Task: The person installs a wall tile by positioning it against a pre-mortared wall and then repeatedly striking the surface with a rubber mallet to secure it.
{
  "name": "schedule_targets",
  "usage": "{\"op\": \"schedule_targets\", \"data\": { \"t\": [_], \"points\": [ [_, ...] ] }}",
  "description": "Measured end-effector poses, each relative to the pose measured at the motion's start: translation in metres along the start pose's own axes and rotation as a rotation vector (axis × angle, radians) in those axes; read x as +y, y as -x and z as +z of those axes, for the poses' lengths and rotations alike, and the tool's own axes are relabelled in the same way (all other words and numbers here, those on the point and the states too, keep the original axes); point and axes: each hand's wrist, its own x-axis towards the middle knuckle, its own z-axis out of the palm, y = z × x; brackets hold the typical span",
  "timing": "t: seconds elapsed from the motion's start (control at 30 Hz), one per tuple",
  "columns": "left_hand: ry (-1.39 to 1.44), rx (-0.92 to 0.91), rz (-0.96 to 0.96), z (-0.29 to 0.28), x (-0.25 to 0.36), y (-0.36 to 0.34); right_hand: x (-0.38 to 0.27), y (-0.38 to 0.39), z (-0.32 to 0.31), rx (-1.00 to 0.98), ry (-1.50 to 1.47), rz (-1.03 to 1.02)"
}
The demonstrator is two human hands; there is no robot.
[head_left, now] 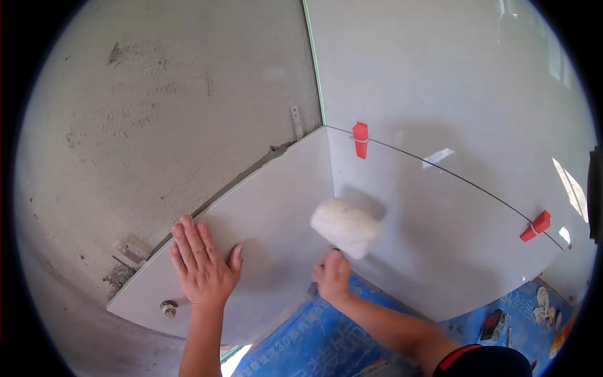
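Observation:
My left hand lies flat against a light grey wall tile, fingers pointing up and fingertips close to its top edge. In my right hand, the fingers are wrapped round the handle of a white mallet. Its thick head, slightly blurred, is in front of the corner between this tile and the adjoining tiled wall; I cannot tell whether it touches the surface. Most of the handle is hidden by my fist. Below my left hand, a pipe fitting sticks out through the tile.
Bare grey wall rises above the tile, with a metal strip near the corner and another bracket at left. Red wedges sit along the right wall's joint. Blue printed sheeting covers the floor; tools lie at lower right.

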Motion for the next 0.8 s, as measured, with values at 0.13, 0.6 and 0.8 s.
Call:
{"op": "schedule_targets", "data": {
  "t": [0.13, 0.6, 0.8],
  "points": [
    [-0.030, -0.005, 0.008, 0.002, 0.002, 0.002, 0.020, -0.033, 0.020, -0.116, 0.172, -0.109],
    [-0.041, -0.031, 0.042, 0.005, 0.003, 0.002, 0.005, -0.059, 0.004, -0.010, 0.395, -0.135],
    [-0.023, -0.035, 0.073, 0.004, 0.006, -0.001, 0.002, -0.066, 0.001, 0.010, 0.268, -0.162]
  ]
}}
